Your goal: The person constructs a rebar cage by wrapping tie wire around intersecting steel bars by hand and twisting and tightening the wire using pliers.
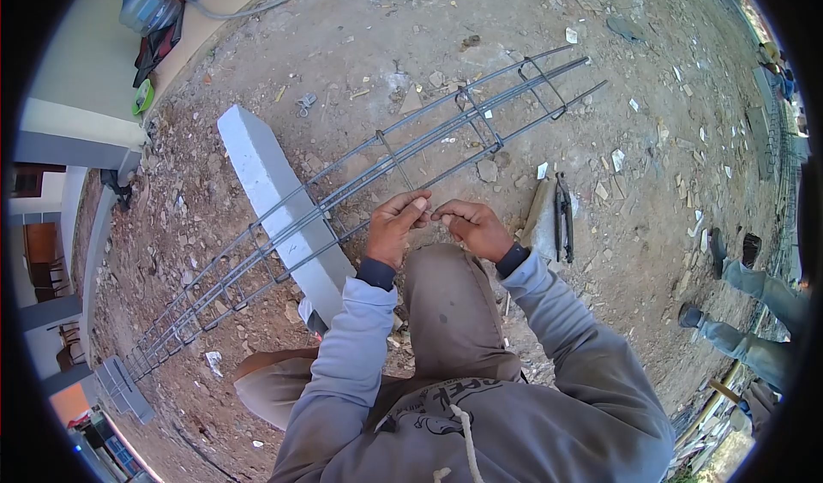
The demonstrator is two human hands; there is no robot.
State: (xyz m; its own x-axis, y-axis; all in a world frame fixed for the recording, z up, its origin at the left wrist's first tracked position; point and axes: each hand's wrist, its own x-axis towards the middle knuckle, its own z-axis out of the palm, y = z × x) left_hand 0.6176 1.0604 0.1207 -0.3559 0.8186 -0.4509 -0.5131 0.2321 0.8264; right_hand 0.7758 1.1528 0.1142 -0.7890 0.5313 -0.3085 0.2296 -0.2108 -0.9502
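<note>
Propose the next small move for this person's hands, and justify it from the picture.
Probably ease both hands forward to the steel cage: the left hand and right hand are close together, fingers pinched, just short of its near side. Whatever they may pinch is too small to tell.

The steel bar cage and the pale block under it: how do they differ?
The cage is an open frame of thin bars, while the block has broad, flat faces. The cage is dark; the block is pale. The cage is longer than the block. Both are long and narrow.
</note>
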